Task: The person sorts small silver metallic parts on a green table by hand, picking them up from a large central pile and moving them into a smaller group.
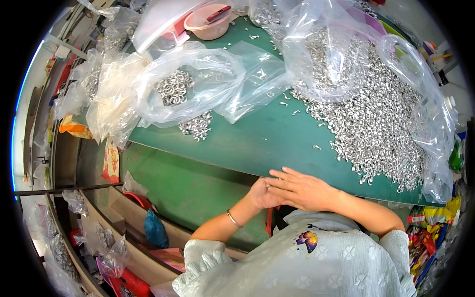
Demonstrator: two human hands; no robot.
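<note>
My right hand [307, 190] lies across my left hand [263, 194] at the near edge of the green table [237, 148]. The right hand's fingers are stretched out and point left, with nothing seen in them. Most of the left hand's fingers are hidden under the right, so their pose does not show. A metal bangle [233, 218] circles my left wrist. To the right of the hands spreads a big heap of small silvery curved metal pieces [376, 114]. A smaller pile of such pieces [197, 125] sits on the left, by the table edge.
An open clear plastic bag [222, 74] holds silvery rings [175, 88]. Another large clear bag [336, 74] covers part of the heap. At the back stands a pink basket [208, 28] with a red-handled tool. Wooden shelving [143, 225] with bags is at lower left.
</note>
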